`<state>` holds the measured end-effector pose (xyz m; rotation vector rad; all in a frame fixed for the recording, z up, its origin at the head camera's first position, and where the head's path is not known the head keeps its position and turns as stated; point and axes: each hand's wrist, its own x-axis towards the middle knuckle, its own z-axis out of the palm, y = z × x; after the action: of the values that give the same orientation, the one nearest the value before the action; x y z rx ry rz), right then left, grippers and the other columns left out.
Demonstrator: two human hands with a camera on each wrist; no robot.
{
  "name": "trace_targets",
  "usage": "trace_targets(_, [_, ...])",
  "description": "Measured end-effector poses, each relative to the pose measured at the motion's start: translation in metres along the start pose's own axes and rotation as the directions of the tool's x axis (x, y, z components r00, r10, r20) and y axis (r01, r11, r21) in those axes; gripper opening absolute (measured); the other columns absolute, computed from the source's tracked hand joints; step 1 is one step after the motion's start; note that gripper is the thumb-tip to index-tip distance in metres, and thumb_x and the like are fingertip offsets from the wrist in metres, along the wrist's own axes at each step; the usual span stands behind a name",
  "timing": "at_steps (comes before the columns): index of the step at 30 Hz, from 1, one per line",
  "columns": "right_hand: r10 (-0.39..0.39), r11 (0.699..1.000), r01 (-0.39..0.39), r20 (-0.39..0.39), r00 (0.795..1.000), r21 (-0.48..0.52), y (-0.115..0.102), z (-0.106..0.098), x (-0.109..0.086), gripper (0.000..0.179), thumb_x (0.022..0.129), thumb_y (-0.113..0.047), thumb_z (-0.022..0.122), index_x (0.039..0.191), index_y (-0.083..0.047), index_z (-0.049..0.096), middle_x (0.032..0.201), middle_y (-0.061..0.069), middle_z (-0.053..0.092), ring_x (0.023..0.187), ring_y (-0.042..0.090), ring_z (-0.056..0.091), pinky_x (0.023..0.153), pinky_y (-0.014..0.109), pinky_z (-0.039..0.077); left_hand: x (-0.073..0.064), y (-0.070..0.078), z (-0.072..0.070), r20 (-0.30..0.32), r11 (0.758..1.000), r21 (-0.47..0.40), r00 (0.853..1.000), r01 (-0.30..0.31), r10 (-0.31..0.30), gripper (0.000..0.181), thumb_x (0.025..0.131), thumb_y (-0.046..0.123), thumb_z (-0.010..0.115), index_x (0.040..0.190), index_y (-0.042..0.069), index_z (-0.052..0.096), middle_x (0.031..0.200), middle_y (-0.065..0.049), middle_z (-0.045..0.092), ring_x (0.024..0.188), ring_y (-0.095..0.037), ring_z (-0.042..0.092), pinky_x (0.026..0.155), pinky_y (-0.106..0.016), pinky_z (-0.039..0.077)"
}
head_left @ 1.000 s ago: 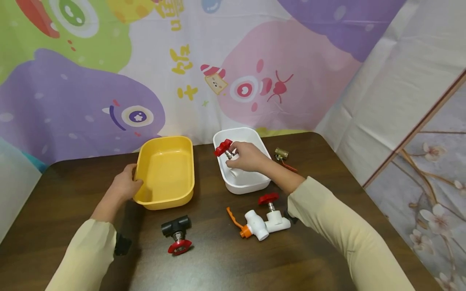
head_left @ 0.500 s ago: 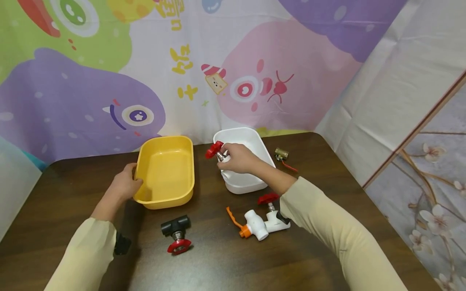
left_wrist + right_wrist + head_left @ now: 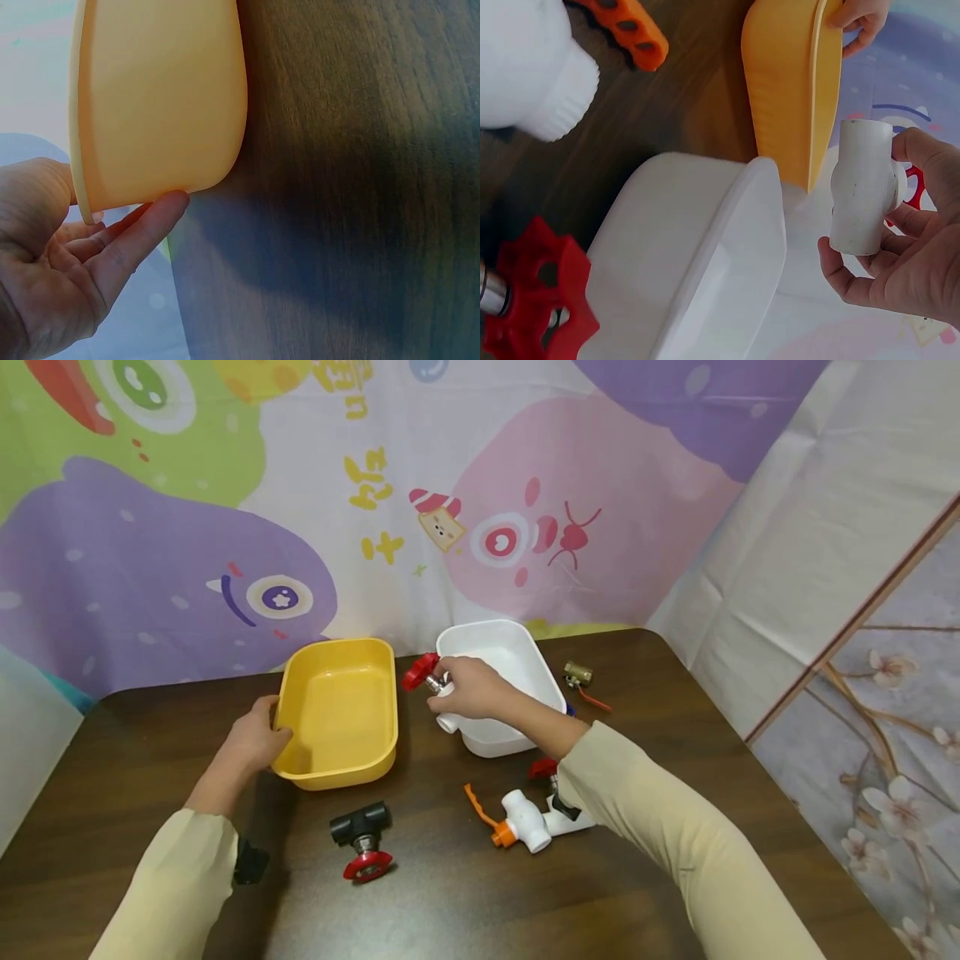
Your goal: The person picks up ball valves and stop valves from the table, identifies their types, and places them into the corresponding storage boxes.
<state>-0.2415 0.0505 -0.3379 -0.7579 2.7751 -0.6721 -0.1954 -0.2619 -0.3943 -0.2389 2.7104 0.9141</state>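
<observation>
In the head view my right hand (image 3: 474, 688) grips a white plastic valve (image 3: 447, 721) with a red handwheel (image 3: 422, 671), held above the left edge of the white basin (image 3: 501, 748). The right wrist view shows the valve's white pipe body (image 3: 861, 187) between thumb and fingers, its wheel mostly hidden behind the hand. My left hand (image 3: 255, 737) holds the left rim of the yellow basin (image 3: 337, 778), thumb over the edge and fingers against the outer wall (image 3: 161, 112). Nothing lies inside the yellow basin.
A black valve with a red wheel (image 3: 363, 839) lies in front of the yellow basin. A white ball valve with an orange lever (image 3: 527, 821) lies beside another red-wheeled white valve (image 3: 573, 821), partly under the right sleeve. A brass valve (image 3: 578, 674) lies right of the white basin.
My right hand has carried the white valve leftward from over the white basin to its left edge. The left hand has stayed on the yellow basin.
</observation>
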Motion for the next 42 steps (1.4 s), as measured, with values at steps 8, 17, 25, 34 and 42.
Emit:
trace_targets(8, [-0.010,1.000,0.010,0.020,1.000,0.017,-0.012,0.005,0.003,0.036,0.080,-0.026,0.066,0.109,-0.005,0.058,0.111,0.007,0.065,0.100,0.019,0.059,0.090,0.032,0.047,0.001,-0.003,0.002,-0.015,1.000,0.003,1.000,-0.007,0.007,0.068,0.092,0.014,0.044,0.145,-0.009,0.008,0.125,-0.037,0.041,0.095,-0.038,0.054,0.068,-0.036,0.054])
trace_targets(17, [0.006,1.000,-0.007,0.046,0.999,0.016,-0.023,0.015,0.008,0.039,0.082,-0.028,0.066,0.113,-0.006,0.057,0.113,0.005,0.064,0.098,0.017,0.057,0.087,0.028,0.048,0.002,-0.004,0.003,-0.019,1.000,0.017,1.000,-0.005,0.005,0.067,0.092,0.014,0.044,0.145,-0.009,0.008,0.126,-0.037,0.041,0.097,-0.038,0.053,0.077,-0.042,0.053])
trace_targets(25, [-0.005,1.000,0.006,0.059,0.998,-0.013,-0.033,0.023,0.013,0.041,0.082,-0.031,0.066,0.115,-0.007,0.057,0.113,0.003,0.064,0.096,0.014,0.056,0.086,0.025,0.048,0.001,-0.002,0.003,-0.011,1.000,0.007,1.000,-0.002,0.002,0.068,0.092,0.014,0.044,0.145,-0.009,0.008,0.129,-0.037,0.039,0.099,-0.039,0.051,0.085,-0.048,0.050])
trace_targets(34, [-0.034,0.999,0.035,0.049,0.998,-0.018,-0.046,0.030,0.018,0.039,0.083,-0.032,0.066,0.113,-0.009,0.058,0.105,0.001,0.064,0.086,0.012,0.054,0.074,0.020,0.045,0.001,-0.001,0.002,-0.002,1.000,-0.005,1.000,0.012,-0.012,0.069,0.093,0.014,0.044,0.145,-0.008,0.006,0.130,-0.038,0.037,0.098,-0.038,0.051,0.083,-0.045,0.052])
trace_targets(42, [-0.041,0.999,0.042,0.057,0.998,-0.020,-0.059,0.037,0.022,0.039,0.082,-0.034,0.067,0.112,-0.010,0.059,0.098,-0.001,0.063,0.084,0.011,0.053,0.070,0.019,0.043,0.001,-0.002,0.002,-0.015,1.000,0.006,1.000,0.005,-0.005,0.068,0.092,0.014,0.045,0.144,-0.009,0.007,0.133,-0.039,0.034,0.104,-0.041,0.048,0.094,-0.054,0.044])
